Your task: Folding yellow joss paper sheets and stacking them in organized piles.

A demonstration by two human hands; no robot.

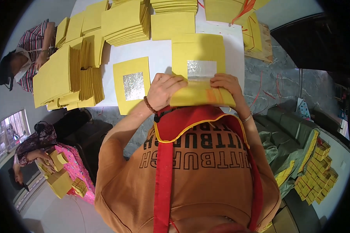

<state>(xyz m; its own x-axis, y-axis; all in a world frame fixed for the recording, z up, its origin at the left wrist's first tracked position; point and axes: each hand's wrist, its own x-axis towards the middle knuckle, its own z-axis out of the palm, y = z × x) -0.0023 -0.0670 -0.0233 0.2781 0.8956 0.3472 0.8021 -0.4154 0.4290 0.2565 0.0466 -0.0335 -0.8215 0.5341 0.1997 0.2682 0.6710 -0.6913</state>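
Observation:
A yellow paper sheet (198,46) with a silver foil rectangle lies in front of me at the table's near edge. Its near part is curled up and over, covering the lower part of the foil. My left hand (165,91) grips the left end of this curled flap, fingers bent over its edge. On the right end, my right hand (228,87) holds the flap the same way. Faint orange marks show on the flap's outer side. Left of my left hand lies another yellow sheet (120,79) with a silver foil square (133,86), touched by neither hand.
Thick stacks of yellow paper (52,79) fill the white table's left and far sides. Red ties (245,9) lie on a far-right bundle. Two other people work at left, one beside a pink-covered surface (76,171). Yellow bundles (315,174) are piled at lower right.

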